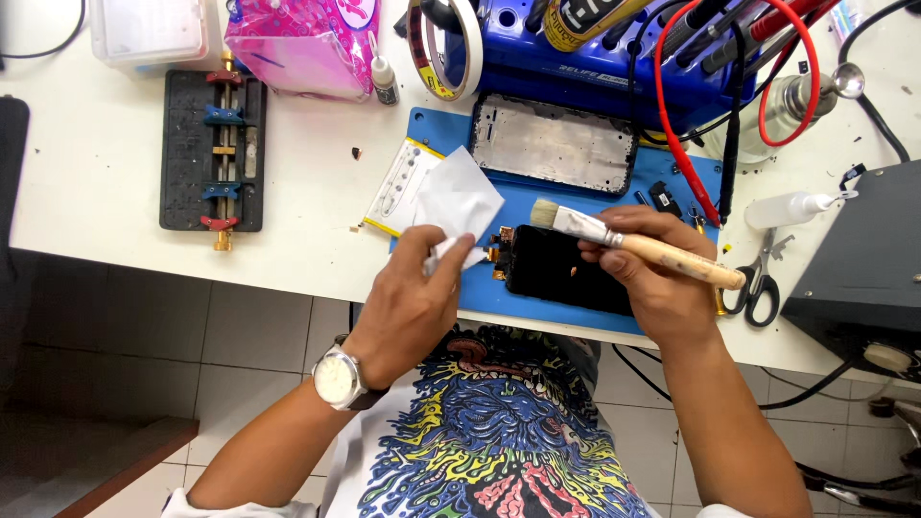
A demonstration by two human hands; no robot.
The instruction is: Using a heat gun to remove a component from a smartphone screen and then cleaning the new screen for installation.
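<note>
My right hand (652,269) grips a wooden-handled paintbrush (633,242), bristles pointing left over a black phone screen panel (556,269) that lies on the blue work mat (537,201). My left hand (413,297), with a wristwatch, pinches a white tissue (460,201) just left of the panel. A bare grey phone frame (554,144) rests at the mat's far side. A flat white battery-like part (403,182) sits under the tissue's left corner.
A black clamp fixture (213,149) lies at left, a pink tissue pack (302,43) behind it. Tape roll (446,48), blue tool rack (595,58) with red cable, scissors (758,283), a squeeze bottle (791,206) and a dark box (863,249) crowd the right.
</note>
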